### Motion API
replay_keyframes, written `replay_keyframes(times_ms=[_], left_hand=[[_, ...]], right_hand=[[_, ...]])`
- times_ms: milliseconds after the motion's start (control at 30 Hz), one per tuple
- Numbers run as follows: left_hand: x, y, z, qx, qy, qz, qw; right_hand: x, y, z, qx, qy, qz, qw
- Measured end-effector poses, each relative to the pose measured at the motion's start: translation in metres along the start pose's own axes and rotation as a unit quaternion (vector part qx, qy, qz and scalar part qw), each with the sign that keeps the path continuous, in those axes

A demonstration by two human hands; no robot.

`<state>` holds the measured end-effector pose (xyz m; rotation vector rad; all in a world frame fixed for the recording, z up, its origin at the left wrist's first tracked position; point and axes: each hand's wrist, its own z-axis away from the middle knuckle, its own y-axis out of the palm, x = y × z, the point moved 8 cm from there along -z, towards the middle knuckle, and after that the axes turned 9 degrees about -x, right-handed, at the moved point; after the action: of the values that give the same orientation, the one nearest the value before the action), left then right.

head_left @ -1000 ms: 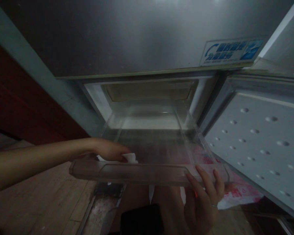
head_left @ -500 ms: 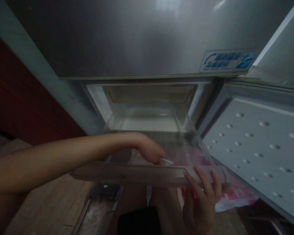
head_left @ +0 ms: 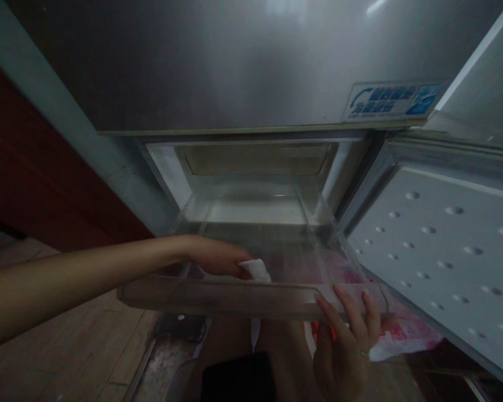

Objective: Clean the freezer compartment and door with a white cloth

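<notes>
A clear plastic drawer (head_left: 235, 300) is pulled partway out of the lower fridge compartment. Inside it, just behind the front panel, my left hand (head_left: 220, 258) is closed on a crumpled white tissue (head_left: 258, 270). The tissue sticks out past the fingers, near the drawer's floor; the panel partly hides whether they touch. My right hand (head_left: 346, 340) grips the right part of the drawer's front, its fingers bent over the panel and the palm below. A ring shows on one of its fingers.
The dimpled fridge door (head_left: 444, 245) stands open at the right. Above the drawer is the closed upper door (head_left: 235, 67) with a blue sticker. A pink-and-white plastic bag (head_left: 406, 335) lies under the drawer at right. A black object (head_left: 238, 379) rests on my lap.
My left hand has moved left inside the drawer with the tissue, and more of the tissue shows now. My right hand keeps its hold on the drawer front.
</notes>
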<state>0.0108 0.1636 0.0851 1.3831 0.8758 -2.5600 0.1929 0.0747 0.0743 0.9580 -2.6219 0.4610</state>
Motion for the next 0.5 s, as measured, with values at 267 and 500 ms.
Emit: replay_keyframes(times_ms=[267,500], left_hand=[[0.037,-0.022,0.079,-0.01,-0.168,-0.043,0.985],[0.014,-0.017,0.033,0.011,-0.146,-0.17,0.974]], right_hand=[[0.0,-0.001,0.0,0.001,-0.011,0.003,1.0],[0.001,0.001,0.0,0.009,-0.009,0.001,1.0]])
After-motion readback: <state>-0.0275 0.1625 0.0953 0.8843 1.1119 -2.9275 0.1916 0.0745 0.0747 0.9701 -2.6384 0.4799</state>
